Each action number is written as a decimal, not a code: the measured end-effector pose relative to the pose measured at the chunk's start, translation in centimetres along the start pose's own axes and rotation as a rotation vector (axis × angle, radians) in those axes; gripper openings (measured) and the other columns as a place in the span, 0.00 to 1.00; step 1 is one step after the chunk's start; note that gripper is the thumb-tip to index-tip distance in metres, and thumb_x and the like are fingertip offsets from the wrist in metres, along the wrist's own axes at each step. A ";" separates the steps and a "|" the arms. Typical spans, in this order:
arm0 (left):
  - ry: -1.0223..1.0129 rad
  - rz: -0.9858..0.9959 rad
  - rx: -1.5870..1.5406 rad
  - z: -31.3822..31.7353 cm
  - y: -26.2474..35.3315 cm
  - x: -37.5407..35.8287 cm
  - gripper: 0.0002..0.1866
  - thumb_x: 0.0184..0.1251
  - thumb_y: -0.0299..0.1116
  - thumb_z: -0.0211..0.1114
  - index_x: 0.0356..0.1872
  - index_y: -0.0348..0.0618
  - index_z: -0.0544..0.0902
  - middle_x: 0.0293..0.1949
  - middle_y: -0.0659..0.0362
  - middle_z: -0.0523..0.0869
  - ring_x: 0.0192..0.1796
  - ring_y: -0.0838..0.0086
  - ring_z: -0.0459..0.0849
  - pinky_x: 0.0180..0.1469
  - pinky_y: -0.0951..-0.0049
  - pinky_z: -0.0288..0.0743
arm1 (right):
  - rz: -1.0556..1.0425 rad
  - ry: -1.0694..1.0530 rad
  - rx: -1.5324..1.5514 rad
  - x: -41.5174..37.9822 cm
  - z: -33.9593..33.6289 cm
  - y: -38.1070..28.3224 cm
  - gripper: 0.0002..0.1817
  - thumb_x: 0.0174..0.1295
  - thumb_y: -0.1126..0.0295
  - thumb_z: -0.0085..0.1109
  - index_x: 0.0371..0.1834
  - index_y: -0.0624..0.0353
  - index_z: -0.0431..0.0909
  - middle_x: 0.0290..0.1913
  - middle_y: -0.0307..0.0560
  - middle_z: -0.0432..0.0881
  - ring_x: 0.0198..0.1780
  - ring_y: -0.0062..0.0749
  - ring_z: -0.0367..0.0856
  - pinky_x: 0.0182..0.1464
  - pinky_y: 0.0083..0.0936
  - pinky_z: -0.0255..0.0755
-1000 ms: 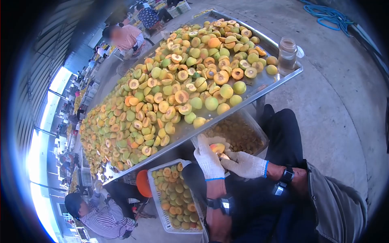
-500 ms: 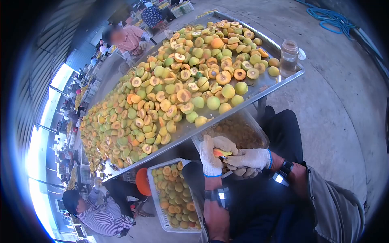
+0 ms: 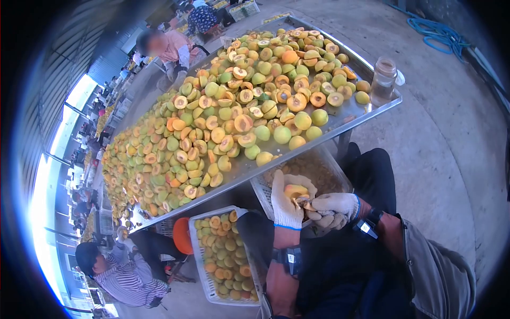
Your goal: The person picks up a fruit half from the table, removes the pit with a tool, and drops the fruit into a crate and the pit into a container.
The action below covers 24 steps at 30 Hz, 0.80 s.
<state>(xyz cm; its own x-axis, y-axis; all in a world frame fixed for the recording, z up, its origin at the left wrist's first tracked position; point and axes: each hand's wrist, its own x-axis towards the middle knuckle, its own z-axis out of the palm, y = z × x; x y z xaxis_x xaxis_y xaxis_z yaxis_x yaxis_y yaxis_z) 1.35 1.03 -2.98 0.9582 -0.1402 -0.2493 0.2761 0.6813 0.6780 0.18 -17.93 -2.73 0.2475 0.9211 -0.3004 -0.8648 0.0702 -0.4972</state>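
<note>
In my gloved left hand (image 3: 288, 199) rests an apricot piece (image 3: 296, 190), its yellow-orange flesh facing up. The fingers curl around it, with the thumb raised on the near side. My gloved right hand (image 3: 334, 209) is closed right beside it, fingertips touching the lower edge of the fruit. Something small and dark shows at those fingertips, too small to name. Both hands are over a white crate (image 3: 340, 173) of brownish bits below the table edge. Beyond them, a metal-rimmed table (image 3: 340, 123) carries a big heap of halved and whole apricots (image 3: 234, 117).
A clear jar (image 3: 383, 82) stands at the table's right corner. To the left of my legs are a crate (image 3: 199, 260) of apricot halves and an orange bucket or stool (image 3: 183, 235). A co-worker in stripes (image 3: 130, 279) sits at lower left; another (image 3: 172, 50) works across the table.
The apricot piece has turned in my left hand, so more of its flesh shows. My left fingers have loosened slightly around it, and both hands have shifted a little to the right.
</note>
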 end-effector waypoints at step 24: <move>0.148 0.148 -0.040 -2.6 0.2 -3.2 0.16 0.79 0.40 0.63 0.53 0.37 0.83 0.48 0.50 0.88 0.50 0.61 0.87 0.46 0.63 0.81 | -0.527 0.746 -0.824 2.2 2.4 0.4 0.20 0.81 0.49 0.52 0.44 0.56 0.80 0.27 0.32 0.75 0.20 0.15 0.72 0.22 0.18 0.66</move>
<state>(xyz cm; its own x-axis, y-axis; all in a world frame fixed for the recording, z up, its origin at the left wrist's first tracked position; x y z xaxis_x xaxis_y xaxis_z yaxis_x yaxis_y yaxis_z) -1.85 3.52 -3.85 0.9659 0.0686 -0.2495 0.1268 0.7150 0.6875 -0.66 -14.98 -1.56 0.9059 0.3902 -0.1648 -0.1164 -0.1447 -0.9826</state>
